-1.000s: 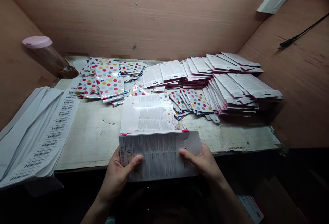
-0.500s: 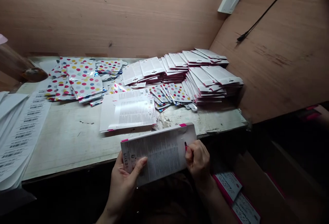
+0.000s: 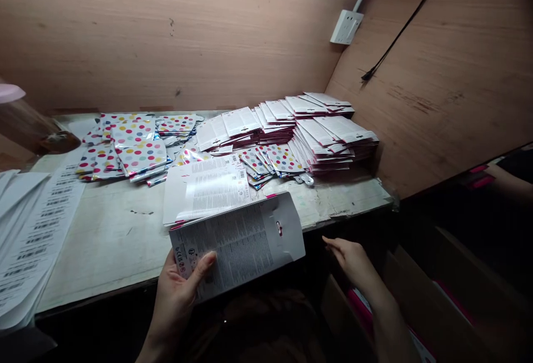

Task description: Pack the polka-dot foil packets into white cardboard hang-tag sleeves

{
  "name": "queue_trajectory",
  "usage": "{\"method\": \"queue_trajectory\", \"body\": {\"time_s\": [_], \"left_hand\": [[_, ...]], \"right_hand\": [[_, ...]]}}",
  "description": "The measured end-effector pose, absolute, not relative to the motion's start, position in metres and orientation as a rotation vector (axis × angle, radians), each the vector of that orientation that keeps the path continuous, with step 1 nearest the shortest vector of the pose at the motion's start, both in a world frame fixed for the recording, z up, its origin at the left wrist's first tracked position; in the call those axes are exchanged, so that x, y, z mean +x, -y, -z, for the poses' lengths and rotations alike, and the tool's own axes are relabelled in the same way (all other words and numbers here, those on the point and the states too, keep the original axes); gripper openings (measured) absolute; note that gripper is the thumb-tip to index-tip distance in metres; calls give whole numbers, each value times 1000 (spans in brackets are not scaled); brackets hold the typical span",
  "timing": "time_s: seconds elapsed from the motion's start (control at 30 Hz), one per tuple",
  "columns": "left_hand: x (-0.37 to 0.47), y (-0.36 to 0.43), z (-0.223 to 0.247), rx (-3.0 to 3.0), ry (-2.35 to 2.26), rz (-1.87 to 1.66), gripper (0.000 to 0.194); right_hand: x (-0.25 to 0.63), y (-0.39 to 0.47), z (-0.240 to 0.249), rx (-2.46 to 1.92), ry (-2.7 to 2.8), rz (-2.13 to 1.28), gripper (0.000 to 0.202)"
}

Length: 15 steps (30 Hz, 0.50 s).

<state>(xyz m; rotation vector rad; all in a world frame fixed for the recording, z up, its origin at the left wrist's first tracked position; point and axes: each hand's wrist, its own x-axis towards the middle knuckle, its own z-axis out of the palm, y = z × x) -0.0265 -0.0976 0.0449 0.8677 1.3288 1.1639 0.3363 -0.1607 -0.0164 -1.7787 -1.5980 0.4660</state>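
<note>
My left hand grips the lower left corner of a flat white cardboard packet, thumb on its printed face. Small grey text covers that face, and a hang hole shows near its right end. The packet tilts up to the right above the table's front edge, overlapping a printed white packet that lies on the table. My right hand is off to the right, clear of the packet, fingers loosely stretched out to the left with nothing visible in them.
White packets with pink edges are piled at the back right. Polka-dot pouches lie at the back left, barcode sheets at the left edge. Boxes stand below right. Another person's arm shows at the far right.
My right hand has let go of the packet's right end by the hang hole and moved right. The packet has shifted left in my left hand, and the hang hole is now uncovered.
</note>
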Motion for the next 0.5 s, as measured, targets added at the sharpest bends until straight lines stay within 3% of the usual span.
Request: {"method": "queue_trajectory", "body": {"time_s": [0.1,0.23,0.5], "left_hand": [[-22,100,-50,862,-1340,-1183,63],[-16,104,-53,882,-1345,-1153,64],[-23,106,-49,849,-1352,-1134,64]], "right_hand": [[319,153,-9,-1719,1314,-687,27],[271,137,-42,-1328,1120,-1119,32],[235,127,-42,-998,488,-1662,33]]}}
